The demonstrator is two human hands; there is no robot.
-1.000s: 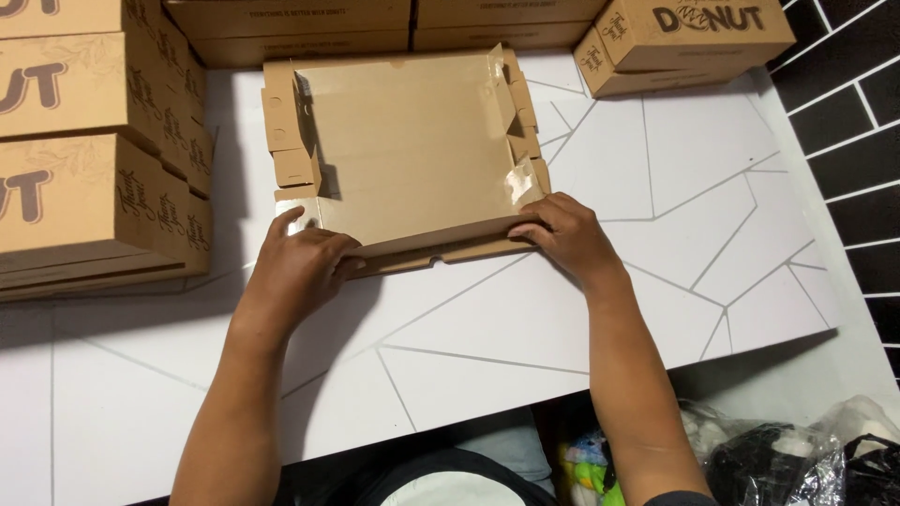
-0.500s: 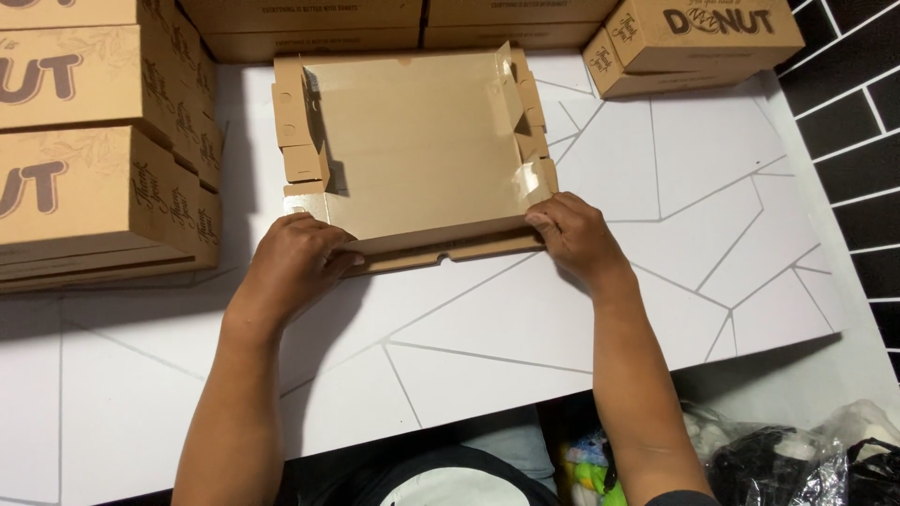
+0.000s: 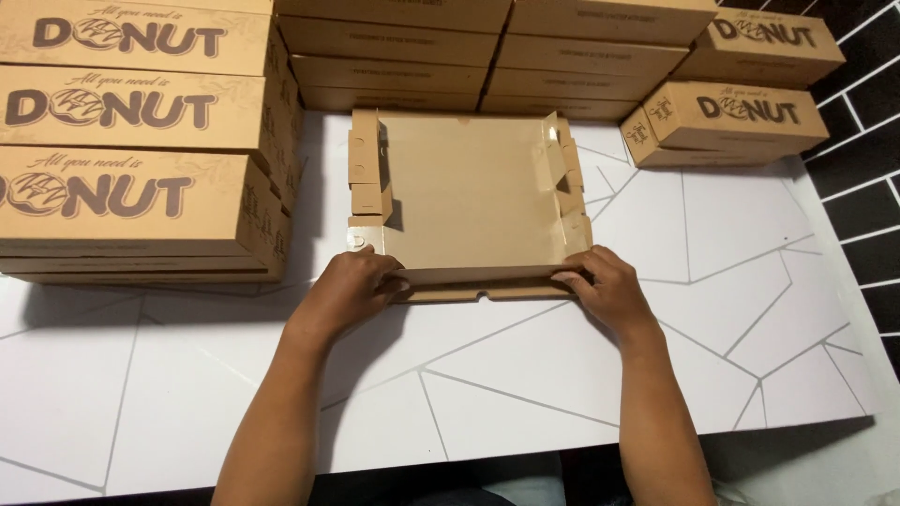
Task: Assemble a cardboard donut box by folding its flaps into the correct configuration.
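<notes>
Both hands, left hand (image 3: 349, 286) and right hand (image 3: 607, 290), pinched the half-folded cardboard box (image 3: 469, 201) front flap at centre frame; side walls stood, lid remained unfolded.

The unfolded box (image 3: 473, 201) lies on the table (image 3: 750, 309), stacked boxes (image 3: 131, 141) left and behind.

The white counter (image 3: 731, 309) carries a flat unfolded cardboard box (image 3: 473, 201) mid-rear, with stacked folded boxes (image 3: 141, 141) along the left and rear edges.
</notes>
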